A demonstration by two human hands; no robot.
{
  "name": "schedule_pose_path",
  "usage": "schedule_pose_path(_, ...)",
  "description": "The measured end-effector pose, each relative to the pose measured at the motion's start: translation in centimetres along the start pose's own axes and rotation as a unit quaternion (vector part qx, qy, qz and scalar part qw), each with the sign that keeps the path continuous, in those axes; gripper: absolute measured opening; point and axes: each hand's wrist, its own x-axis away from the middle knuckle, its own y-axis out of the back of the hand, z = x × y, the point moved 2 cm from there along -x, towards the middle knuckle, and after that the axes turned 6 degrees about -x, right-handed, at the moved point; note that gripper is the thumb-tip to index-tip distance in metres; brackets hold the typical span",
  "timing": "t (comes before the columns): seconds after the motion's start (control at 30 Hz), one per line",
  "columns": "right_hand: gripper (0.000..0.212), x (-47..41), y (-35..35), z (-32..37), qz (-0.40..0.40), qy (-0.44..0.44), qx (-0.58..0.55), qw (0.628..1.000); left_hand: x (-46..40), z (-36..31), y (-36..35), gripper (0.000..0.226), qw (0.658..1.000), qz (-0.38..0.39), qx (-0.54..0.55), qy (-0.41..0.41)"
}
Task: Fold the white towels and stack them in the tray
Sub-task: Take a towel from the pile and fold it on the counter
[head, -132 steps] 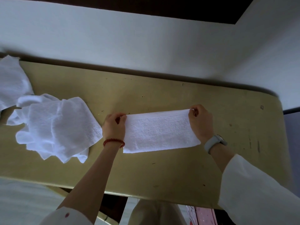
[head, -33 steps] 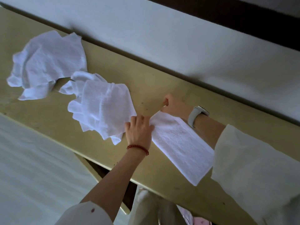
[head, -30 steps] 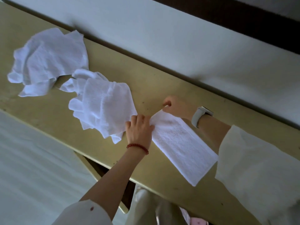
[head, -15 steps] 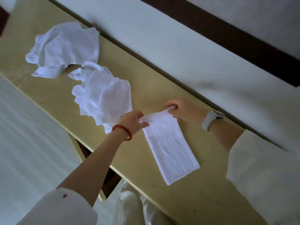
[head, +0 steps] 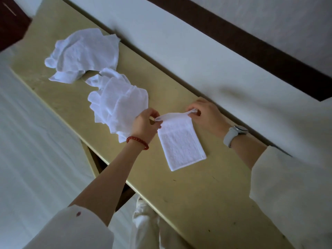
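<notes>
Towel (head: 181, 146) on worktop (head: 206, 194), just right of the crumpled pile (head: 118, 108). Left hand (head: 145, 124) and right hand (head: 204, 115) pinch its far corners. Light, limp terry: grip corners, keep edge taut.

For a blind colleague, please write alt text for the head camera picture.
Seen from above, a person's left hand and right hand pinch the two corners of the far end of a folded white towel and lift it from a yellowish table. Two heaps of unfolded white towels lie to its left; no tray is in view.
</notes>
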Motion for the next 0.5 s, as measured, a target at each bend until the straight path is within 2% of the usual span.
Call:
schedule_pose_path(0.1, 0.013, 2.6, -1.2, -1.4, -0.011, -0.001, -0.004, 1.000, 2.4, 1.4, -1.8, 0.011, 0.999, -0.006, -0.020, -0.050)
schedule_pose_path(0.27, 0.012, 6.4, -3.0, -3.3, 0.025, 0.009, -0.003, 1.000, 5.8, 3.8, -4.3, 0.018, 0.989, -0.011, -0.047, -0.139)
schedule_pose_path(0.4, 0.010, 8.7, -3.8, -4.4, 0.030, 0.020, -0.014, 0.999, 7.9, 5.1, -5.5, 0.009, 0.986, -0.003, -0.064, -0.151)
schedule_pose_path(0.5, 0.009, 9.9, -4.2, -4.8, 0.028, 0.018, -0.009, 0.999, 8.8, 5.5, -6.0, 0.007, 0.978, -0.025, -0.124, -0.167)
